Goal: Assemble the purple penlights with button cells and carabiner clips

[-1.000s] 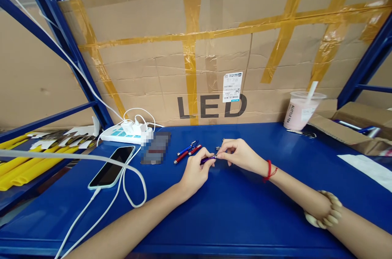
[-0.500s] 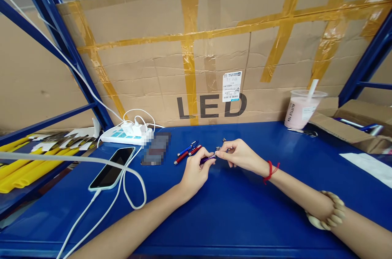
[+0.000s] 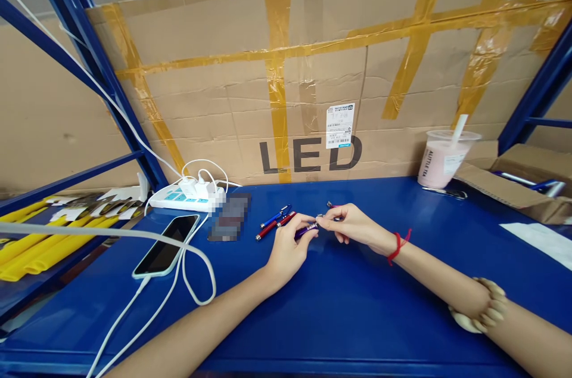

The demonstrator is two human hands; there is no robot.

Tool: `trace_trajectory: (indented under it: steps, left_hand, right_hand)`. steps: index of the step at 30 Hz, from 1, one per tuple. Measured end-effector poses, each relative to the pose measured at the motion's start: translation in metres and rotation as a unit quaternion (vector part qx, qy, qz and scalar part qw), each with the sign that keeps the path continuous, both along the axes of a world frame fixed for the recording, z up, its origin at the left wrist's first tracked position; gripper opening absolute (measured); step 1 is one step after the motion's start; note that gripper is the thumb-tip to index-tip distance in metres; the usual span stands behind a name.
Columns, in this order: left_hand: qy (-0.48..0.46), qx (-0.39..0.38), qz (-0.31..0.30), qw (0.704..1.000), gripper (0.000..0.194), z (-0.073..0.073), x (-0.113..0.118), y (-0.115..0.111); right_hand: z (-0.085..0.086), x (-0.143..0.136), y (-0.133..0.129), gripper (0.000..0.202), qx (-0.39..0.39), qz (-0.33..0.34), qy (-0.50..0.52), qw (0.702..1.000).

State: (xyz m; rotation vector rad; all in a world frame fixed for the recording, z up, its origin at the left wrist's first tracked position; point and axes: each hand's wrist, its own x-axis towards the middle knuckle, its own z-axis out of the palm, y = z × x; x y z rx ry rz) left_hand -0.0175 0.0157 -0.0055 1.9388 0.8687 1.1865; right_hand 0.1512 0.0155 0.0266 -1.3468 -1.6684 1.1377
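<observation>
My left hand [image 3: 288, 250] is closed around a slim purple pen-shaped metal tube [image 3: 304, 231], its shiny end pointing right. Against that end, my right hand [image 3: 351, 224] pinches with thumb and forefinger. What lies in the pinch is too small to make out. Just left of my left hand are similar tubes on the blue tabletop [image 3: 357, 306]: a blue tube [image 3: 273, 218] with a metal clip, a red tube [image 3: 266, 230], and another red tube [image 3: 286, 219]. Partly hidden behind my right fingers lies another small item [image 3: 329, 204].
Left are a charging phone [image 3: 166, 247], its white cable [image 3: 196, 250], a blurred dark slab [image 3: 229, 218] and a power strip [image 3: 187, 198]. A drink cup [image 3: 442, 160] and an open carton [image 3: 518, 178] stand right. A large cardboard sheet [image 3: 214, 110] forms the back.
My hands stay together at the purple tube, with only slight finger shifts. The whole view has moved slightly.
</observation>
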Motion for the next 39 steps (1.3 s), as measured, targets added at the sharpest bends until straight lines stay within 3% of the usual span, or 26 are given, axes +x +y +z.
trace_trajectory:
  steps: [19, 26, 28, 34, 39]
  left_hand:
    - [0.061, 0.003, 0.01, 0.998, 0.017, 0.003, 0.001, -0.001]
    - [0.043, -0.004, 0.025, 0.999, 0.019, 0.002, 0.001, 0.002]
    - [0.042, -0.014, 0.035, 0.998, 0.018, 0.001, 0.001, 0.003]
    - [0.019, -0.034, 0.059, 0.997, 0.011, 0.001, 0.0, 0.004]
    - [0.003, -0.054, 0.051, 0.997, 0.007, 0.002, 0.0, 0.004]
  right_hand:
    - [-0.001, -0.002, 0.002, 0.047, 0.025, -0.011, 0.003, 1.0]
    - [-0.005, 0.016, 0.013, 0.041, 0.189, -0.048, -0.07, 0.978]
    - [-0.007, 0.02, 0.016, 0.038, 0.204, -0.049, -0.09, 0.973]
    - [-0.014, 0.023, 0.018, 0.025, 0.193, 0.003, -0.213, 0.958]
    - [-0.012, 0.017, 0.013, 0.025, 0.237, 0.114, -0.283, 0.922]
